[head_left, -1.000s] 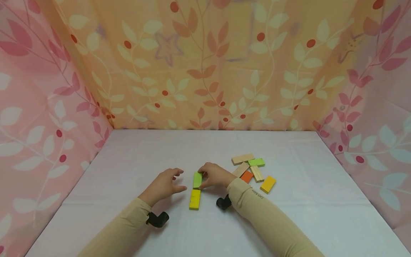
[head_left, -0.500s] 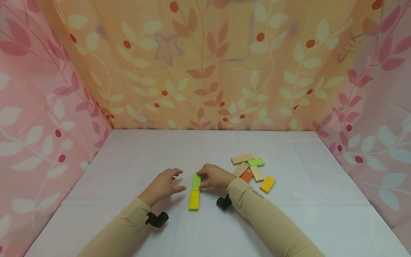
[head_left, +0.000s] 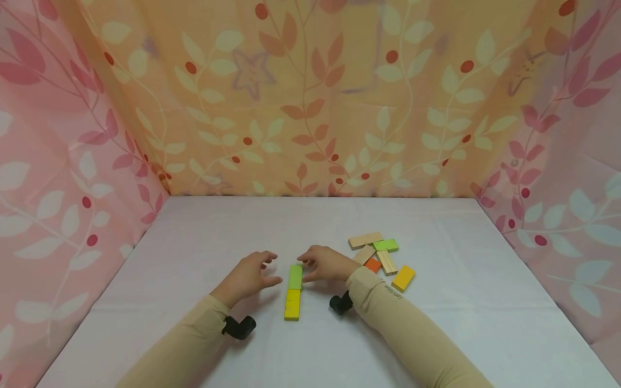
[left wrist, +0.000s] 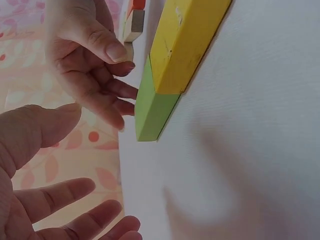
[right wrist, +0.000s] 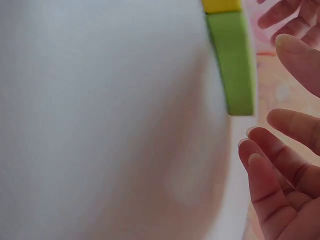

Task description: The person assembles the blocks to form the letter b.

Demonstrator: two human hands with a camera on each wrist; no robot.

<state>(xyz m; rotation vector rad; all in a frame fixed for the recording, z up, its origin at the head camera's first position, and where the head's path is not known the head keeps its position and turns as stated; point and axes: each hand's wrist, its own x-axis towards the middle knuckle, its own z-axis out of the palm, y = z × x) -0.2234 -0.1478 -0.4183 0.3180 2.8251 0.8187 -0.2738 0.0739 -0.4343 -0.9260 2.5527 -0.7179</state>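
Green block [head_left: 295, 277] lies on the white table [head_left: 218, 226], touching end to end with the yellow block [head_left: 292, 305], placed, I judge, so that the pair can be squared from either side. Left hand [head_left: 246, 277], I find, is apart from the pair, thumb and fingers spread, holding nothing; right hand [head_left: 330, 263] is beside the green one, fingers parted, gripping nothing, though I cannot confirm contact. Green faces look plain, straight-edged; yellow carries small surface marks [left wrist: 178, 14]

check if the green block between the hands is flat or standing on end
Flat: the green block lies broad face up, meeting the yellow block.
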